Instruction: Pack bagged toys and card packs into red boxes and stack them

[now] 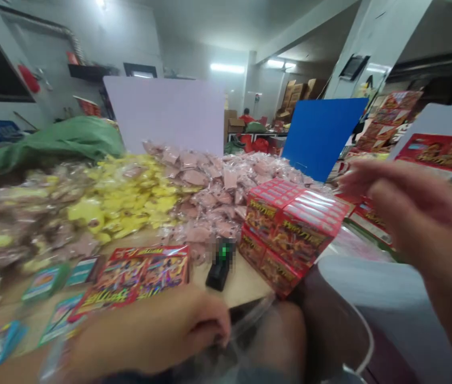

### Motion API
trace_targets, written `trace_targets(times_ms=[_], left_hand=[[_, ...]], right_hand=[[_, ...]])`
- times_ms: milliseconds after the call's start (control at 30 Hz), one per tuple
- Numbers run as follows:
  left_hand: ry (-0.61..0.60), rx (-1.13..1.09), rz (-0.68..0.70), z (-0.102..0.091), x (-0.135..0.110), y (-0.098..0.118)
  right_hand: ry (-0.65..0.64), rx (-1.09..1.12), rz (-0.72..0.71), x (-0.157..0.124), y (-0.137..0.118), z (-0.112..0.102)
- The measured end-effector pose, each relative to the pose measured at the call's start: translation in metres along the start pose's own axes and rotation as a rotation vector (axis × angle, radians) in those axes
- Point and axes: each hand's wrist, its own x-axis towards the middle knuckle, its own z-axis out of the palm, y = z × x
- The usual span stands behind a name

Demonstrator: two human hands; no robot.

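My left hand [205, 316] is low in the middle, fingers curled down and pinched. Clear plastic film [252, 319] runs from its fingertips over my lap, seemingly in its grip. My right hand [405, 205] is raised at the right, blurred, its fingers stretched leftward and nothing visible in them. Between the hands, a stack of red printed boxes [290, 232] stands at the table's edge. Flat red printed packets [141, 274] lie just beyond my left forearm. A small black device [220, 266] with a green light sits between packets and boxes.
Heaped on the table are yellow wrapped pieces [125, 200] and pink wrapped pieces [209, 186]. Card stacks [44, 282] lie at the left. White [165, 114] and blue [322, 138] panels stand behind. A green sack [61, 138] is back left; a red printed sheet [444, 154] is right.
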Motion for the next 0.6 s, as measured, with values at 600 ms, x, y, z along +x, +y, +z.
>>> trace_targets(times_ms=[600], left_hand=[[0.309,-0.834,-0.175,-0.028,-0.045,-0.105]], right_hand=[[-0.807,0.657,0.870,-0.129,-0.123,0.183]])
